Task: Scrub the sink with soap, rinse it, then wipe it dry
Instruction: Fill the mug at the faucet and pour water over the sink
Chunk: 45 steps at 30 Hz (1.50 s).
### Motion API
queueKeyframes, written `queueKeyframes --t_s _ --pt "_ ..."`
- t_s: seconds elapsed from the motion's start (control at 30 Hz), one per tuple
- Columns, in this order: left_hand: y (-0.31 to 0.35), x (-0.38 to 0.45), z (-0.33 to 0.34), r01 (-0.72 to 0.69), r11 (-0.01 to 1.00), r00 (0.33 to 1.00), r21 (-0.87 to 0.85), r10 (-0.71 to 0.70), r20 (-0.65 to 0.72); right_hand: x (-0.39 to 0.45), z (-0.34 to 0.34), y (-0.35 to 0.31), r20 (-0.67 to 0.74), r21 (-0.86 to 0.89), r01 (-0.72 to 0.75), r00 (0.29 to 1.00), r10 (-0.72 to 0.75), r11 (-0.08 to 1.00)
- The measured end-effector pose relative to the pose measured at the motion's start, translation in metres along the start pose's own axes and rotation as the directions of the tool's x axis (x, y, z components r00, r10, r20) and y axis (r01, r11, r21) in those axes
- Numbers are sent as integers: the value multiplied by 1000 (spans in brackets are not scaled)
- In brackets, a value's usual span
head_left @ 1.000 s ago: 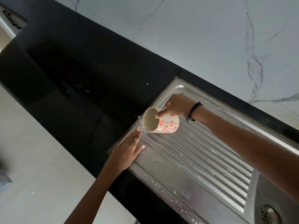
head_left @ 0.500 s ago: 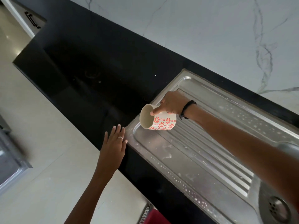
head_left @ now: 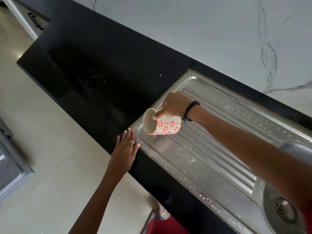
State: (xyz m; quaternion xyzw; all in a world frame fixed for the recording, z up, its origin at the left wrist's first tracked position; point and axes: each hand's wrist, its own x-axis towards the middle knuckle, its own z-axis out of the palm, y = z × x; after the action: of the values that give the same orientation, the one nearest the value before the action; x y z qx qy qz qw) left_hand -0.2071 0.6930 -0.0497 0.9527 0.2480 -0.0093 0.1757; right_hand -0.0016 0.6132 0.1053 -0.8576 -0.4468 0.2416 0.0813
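Rinsing underway: right hand (head_left: 175, 105) grips tipped mug (head_left: 162, 123) over soapy sink (head_left: 219, 166); left hand (head_left: 125, 147), at seven o'clock, flat, holds nothing; drying remains.

The sink (head_left: 219, 159) is stainless steel, set into a black counter, and runs slantwise across the view from upper left to lower right. Most of what shows is its ribbed drainboard (head_left: 217, 137), with parallel grooves along its length and a raised rim around it. Water drops bead along the near and far rims, and a wet film with a few whitish flecks, possibly soap, lies on the flat strip beside the grooves. The basin (head_left: 268, 200) shows only at the lower right, with its round perforated drain (head_left: 283, 209) in the bottom. A white mug (head_left: 162, 123) with red flowers is tipped on its side just above the drainboard's left end, mouth facing left.
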Motion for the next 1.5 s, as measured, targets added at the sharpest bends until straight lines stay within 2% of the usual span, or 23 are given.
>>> queueKeyframes --t_s 0.2,0.37,0.43,0.57,0.63,0.8,0.93,1.1,1.23,1.3,1.37,1.43,1.5 --pt "3 2 4 31 1000 998 -1 -31 -48 -2 1 -22 -16 -141 46 999 -49 989" --pt "3 3 7 13 999 996 -32 -16 -82 -10 8 -18 20 -147 66 998 -63 987" --pt "5 2 7 -4 999 998 -41 2 -62 -17 9 -11 24 -113 51 999 -48 992" --pt "16 -7 5 -121 987 991 -104 127 48 -34 9 4 52 -34 -5 999 7 999" --pt "19 -11 3 -127 981 988 -147 138 67 -42 9 9 60 -35 -24 998 26 999" --pt "24 -9 5 -32 999 995 26 29 100 -58 15 9 48 -165 -17 999 25 986" --pt "43 -11 9 -82 993 984 87 67 168 -74 19 11 18 -181 -41 999 45 983" --pt "81 -25 20 -181 983 961 32 171 216 -99 21 32 21 -103 -117 993 120 988" --pt "108 -35 30 -273 962 926 2 262 271 -124 27 73 -7 75 -245 969 246 967" --pt "111 -36 30 -269 963 929 -22 265 257 -135 29 96 35 301 -338 938 344 892" --pt "105 -34 29 -259 966 944 -6 254 208 -147 30 111 95 565 -396 903 420 723" --pt "88 -25 28 -248 966 961 71 236 144 -156 30 121 86 644 -403 883 462 650" --pt "66 -8 25 -186 974 979 130 173 108 -162 30 129 49 647 -396 874 483 651"
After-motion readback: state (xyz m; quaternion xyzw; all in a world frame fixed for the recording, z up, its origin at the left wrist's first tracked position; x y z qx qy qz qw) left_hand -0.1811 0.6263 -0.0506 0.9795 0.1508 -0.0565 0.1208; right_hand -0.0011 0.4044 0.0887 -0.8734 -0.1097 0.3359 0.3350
